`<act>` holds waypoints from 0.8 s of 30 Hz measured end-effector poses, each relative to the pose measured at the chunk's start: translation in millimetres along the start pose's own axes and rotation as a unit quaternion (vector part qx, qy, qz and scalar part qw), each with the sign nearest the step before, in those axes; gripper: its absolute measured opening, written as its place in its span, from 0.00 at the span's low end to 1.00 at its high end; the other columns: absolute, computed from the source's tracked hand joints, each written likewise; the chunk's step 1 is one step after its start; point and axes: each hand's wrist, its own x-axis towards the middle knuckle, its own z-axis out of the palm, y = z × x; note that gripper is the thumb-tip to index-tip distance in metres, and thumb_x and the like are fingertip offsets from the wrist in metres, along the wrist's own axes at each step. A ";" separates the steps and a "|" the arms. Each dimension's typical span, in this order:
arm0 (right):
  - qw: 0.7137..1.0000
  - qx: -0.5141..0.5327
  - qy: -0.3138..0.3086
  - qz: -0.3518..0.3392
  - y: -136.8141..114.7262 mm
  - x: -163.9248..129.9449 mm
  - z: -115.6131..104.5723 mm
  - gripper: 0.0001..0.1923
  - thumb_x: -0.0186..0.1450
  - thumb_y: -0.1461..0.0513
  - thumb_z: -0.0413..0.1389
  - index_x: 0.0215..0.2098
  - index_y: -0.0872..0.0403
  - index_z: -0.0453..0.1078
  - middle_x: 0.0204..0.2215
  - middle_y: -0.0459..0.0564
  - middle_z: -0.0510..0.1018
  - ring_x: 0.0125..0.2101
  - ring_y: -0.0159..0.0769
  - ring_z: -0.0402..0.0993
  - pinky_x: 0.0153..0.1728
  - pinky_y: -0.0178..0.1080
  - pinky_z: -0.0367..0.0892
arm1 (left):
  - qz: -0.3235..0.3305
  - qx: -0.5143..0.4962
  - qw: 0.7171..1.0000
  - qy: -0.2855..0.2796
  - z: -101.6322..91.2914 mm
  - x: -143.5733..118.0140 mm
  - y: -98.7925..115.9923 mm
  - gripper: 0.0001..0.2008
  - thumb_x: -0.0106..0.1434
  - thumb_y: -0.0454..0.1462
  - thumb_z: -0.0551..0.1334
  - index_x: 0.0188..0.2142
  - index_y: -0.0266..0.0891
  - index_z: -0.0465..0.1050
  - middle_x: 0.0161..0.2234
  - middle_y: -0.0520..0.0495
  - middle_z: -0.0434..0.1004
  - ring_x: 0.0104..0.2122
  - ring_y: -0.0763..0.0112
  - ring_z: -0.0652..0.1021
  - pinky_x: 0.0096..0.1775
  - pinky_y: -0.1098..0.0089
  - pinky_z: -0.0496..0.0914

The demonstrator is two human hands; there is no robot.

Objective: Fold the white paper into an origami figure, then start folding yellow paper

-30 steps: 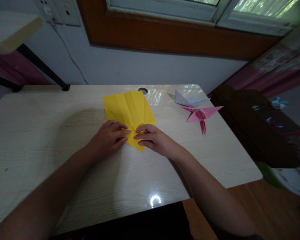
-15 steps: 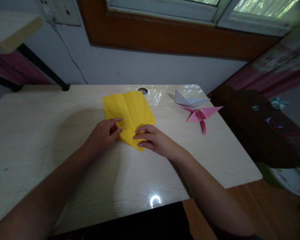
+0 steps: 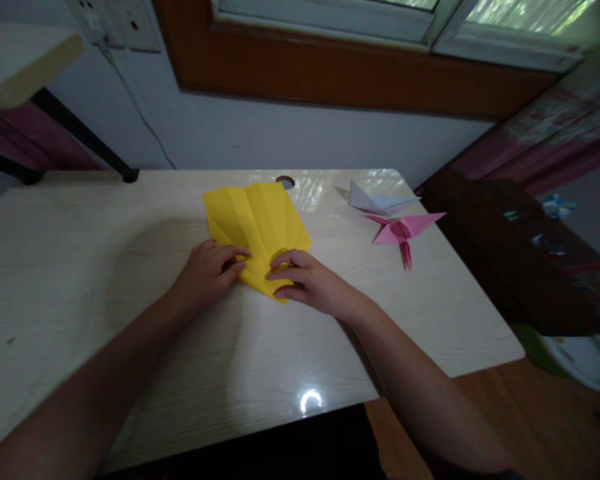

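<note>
A creased sheet of yellow origami paper (image 3: 255, 217) lies on the pale wooden table (image 3: 300, 353), its near edge partly folded over. At its lower left edge, my left hand (image 3: 211, 270) pinches the paper between thumb and index finger. My right hand (image 3: 310, 280) rests on the lower right part, fingers bent and slightly apart, the fingertips touching the sheet. Both hands cover parts of the near edge. Further right stand a pink folded-paper figure (image 3: 403, 230) and a white folded-paper figure (image 3: 380, 200).
A cable hole (image 3: 285, 181) is cut near the table's back edge. At the left, a raised shelf (image 3: 25, 60) stands on black legs. A power cable (image 3: 137, 103) hangs down the wall. A white basin (image 3: 583, 360) is beyond the table's right edge.
My left index finger has moved down toward the near edge, closing nearer to the thumb on the paper. My right hand has barely moved.
</note>
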 end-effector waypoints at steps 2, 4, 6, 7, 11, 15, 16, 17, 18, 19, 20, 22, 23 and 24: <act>1.000 -0.004 -0.002 0.000 0.0 -0.1 0.2 0.15 0.66 0.61 0.63 0.52 0.47 0.76 0.51 0.55 0.74 0.54 0.43 0.71 0.57 0.50 0.70 | 0.020 0.017 1.000 0.007 2.2 0.4 1.2 0.13 0.70 0.41 0.57 0.47 0.42 0.78 0.38 0.47 0.81 0.39 0.61 0.74 0.47 0.57 0.65; 1.000 -0.007 -0.005 0.002 0.0 -0.1 0.4 0.16 0.65 0.61 0.65 0.52 0.47 0.76 0.51 0.54 0.74 0.54 0.43 0.71 0.57 0.51 0.70 | 0.034 0.039 0.998 0.019 5.4 0.9 2.6 0.13 0.71 0.40 0.57 0.48 0.42 0.78 0.39 0.46 0.81 0.40 0.60 0.74 0.48 0.57 0.65; 1.000 -0.007 -0.004 0.003 -0.1 0.0 0.6 0.16 0.65 0.61 0.65 0.52 0.47 0.76 0.51 0.55 0.74 0.55 0.44 0.71 0.57 0.51 0.71 | 0.044 0.058 0.997 0.028 8.5 1.3 4.2 0.14 0.71 0.40 0.56 0.49 0.42 0.78 0.39 0.45 0.79 0.41 0.60 0.73 0.48 0.57 0.65; 1.000 -0.005 -0.003 0.002 -0.3 0.0 0.7 0.16 0.65 0.60 0.65 0.52 0.47 0.76 0.51 0.54 0.74 0.55 0.44 0.71 0.57 0.51 0.71 | 0.047 0.063 0.996 0.031 9.8 1.5 5.0 0.14 0.71 0.40 0.57 0.50 0.43 0.77 0.39 0.45 0.78 0.41 0.60 0.73 0.48 0.57 0.66; 1.000 0.000 0.003 0.004 -1.3 -0.2 0.9 0.16 0.65 0.60 0.65 0.51 0.47 0.76 0.51 0.54 0.73 0.55 0.43 0.71 0.57 0.50 0.71 | 0.064 0.066 0.995 0.037 12.0 1.8 6.8 0.13 0.71 0.39 0.58 0.51 0.44 0.77 0.39 0.44 0.75 0.42 0.59 0.73 0.48 0.57 0.67; 1.000 -0.005 0.020 0.018 -0.5 -0.8 2.1 0.15 0.67 0.62 0.63 0.52 0.48 0.75 0.50 0.55 0.73 0.54 0.43 0.72 0.57 0.50 0.71 | 0.078 0.062 0.995 0.032 11.8 1.7 7.6 0.13 0.70 0.38 0.58 0.49 0.45 0.79 0.39 0.44 0.75 0.42 0.60 0.73 0.46 0.57 0.67; 0.999 -0.006 0.025 0.019 0.1 -1.1 2.6 0.15 0.67 0.62 0.62 0.52 0.49 0.75 0.50 0.55 0.73 0.53 0.43 0.72 0.56 0.50 0.72 | 0.079 0.061 0.995 0.030 11.7 1.8 7.9 0.13 0.70 0.38 0.58 0.50 0.45 0.79 0.39 0.44 0.75 0.41 0.60 0.72 0.46 0.57 0.67; 0.999 -0.007 0.028 0.021 0.9 -1.4 3.2 0.15 0.67 0.62 0.62 0.52 0.49 0.75 0.50 0.55 0.73 0.53 0.43 0.72 0.56 0.50 0.72 | 0.081 0.060 0.995 0.028 11.7 1.9 8.2 0.13 0.70 0.38 0.59 0.50 0.45 0.79 0.39 0.44 0.75 0.41 0.60 0.72 0.46 0.57 0.67; 0.999 -0.007 0.030 0.021 1.7 -1.6 3.8 0.15 0.67 0.62 0.63 0.53 0.48 0.75 0.50 0.55 0.73 0.53 0.43 0.72 0.56 0.50 0.72 | 0.083 0.059 0.994 0.028 11.7 2.1 8.4 0.13 0.71 0.38 0.59 0.50 0.45 0.79 0.39 0.44 0.75 0.41 0.60 0.72 0.46 0.57 0.67; 0.999 -0.008 0.030 0.022 2.4 -1.9 4.3 0.15 0.67 0.61 0.63 0.53 0.48 0.75 0.50 0.55 0.73 0.53 0.43 0.72 0.56 0.51 0.72 | 0.086 0.058 0.994 0.027 11.8 2.3 8.5 0.13 0.71 0.39 0.59 0.50 0.45 0.79 0.39 0.44 0.75 0.42 0.60 0.72 0.46 0.57 0.67; 0.999 -0.008 0.030 0.023 3.0 -2.1 4.7 0.16 0.67 0.61 0.62 0.53 0.48 0.74 0.51 0.55 0.73 0.53 0.43 0.72 0.56 0.51 0.72 | 0.089 0.056 0.994 0.027 11.8 2.5 8.5 0.13 0.71 0.39 0.59 0.50 0.45 0.79 0.40 0.44 0.75 0.42 0.60 0.72 0.47 0.57 0.67; 0.999 -0.011 0.028 0.024 3.8 -2.6 5.2 0.15 0.67 0.61 0.62 0.53 0.47 0.74 0.51 0.54 0.73 0.54 0.43 0.72 0.56 0.51 0.72 | 0.098 0.045 0.994 0.026 11.8 3.0 8.2 0.13 0.71 0.39 0.58 0.51 0.46 0.79 0.40 0.44 0.75 0.42 0.60 0.72 0.47 0.57 0.67; 0.999 -0.012 0.027 0.023 3.9 -2.7 5.3 0.15 0.67 0.60 0.62 0.53 0.47 0.74 0.51 0.54 0.73 0.54 0.43 0.72 0.57 0.51 0.72 | 0.103 0.038 0.994 0.025 11.7 3.2 8.0 0.13 0.71 0.39 0.58 0.51 0.45 0.79 0.40 0.44 0.75 0.42 0.61 0.72 0.48 0.57 0.67; 0.999 -0.014 0.025 0.023 3.9 -2.9 5.2 0.15 0.67 0.60 0.62 0.53 0.48 0.75 0.51 0.54 0.73 0.54 0.43 0.72 0.57 0.51 0.72 | 0.107 0.033 0.993 0.024 11.6 3.5 7.7 0.13 0.71 0.39 0.58 0.51 0.45 0.79 0.40 0.44 0.75 0.42 0.61 0.72 0.47 0.57 0.67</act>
